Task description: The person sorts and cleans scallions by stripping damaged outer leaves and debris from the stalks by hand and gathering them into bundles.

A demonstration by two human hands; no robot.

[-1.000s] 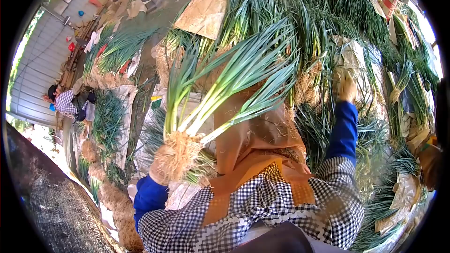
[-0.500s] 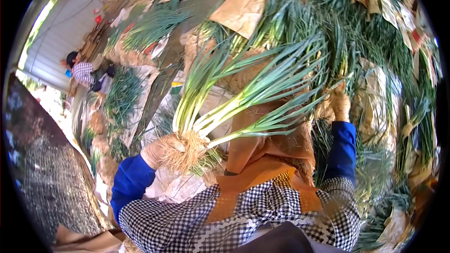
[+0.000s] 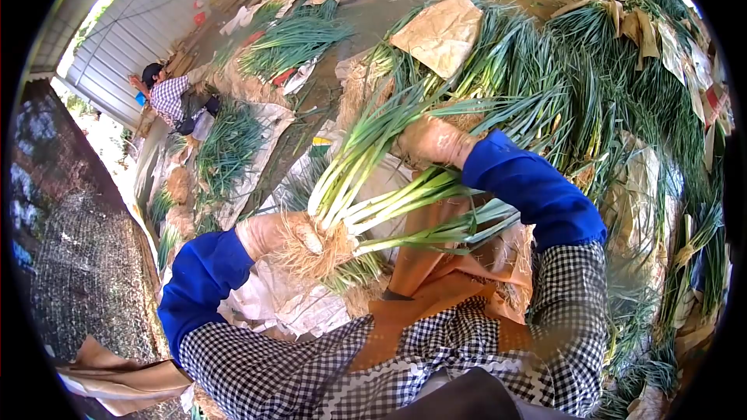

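A bundle of long green-and-white leafy onions (image 3: 342, 179) is gripped near its tan, stringy roots by the closed left hand (image 3: 278, 237); its leaves are touched by the right hand (image 3: 432, 142), finger closure indeterminable.

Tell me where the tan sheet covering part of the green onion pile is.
In the head view, the tan sheet is near the top, slightly right of centre, over the green onion pile and beyond the right hand.
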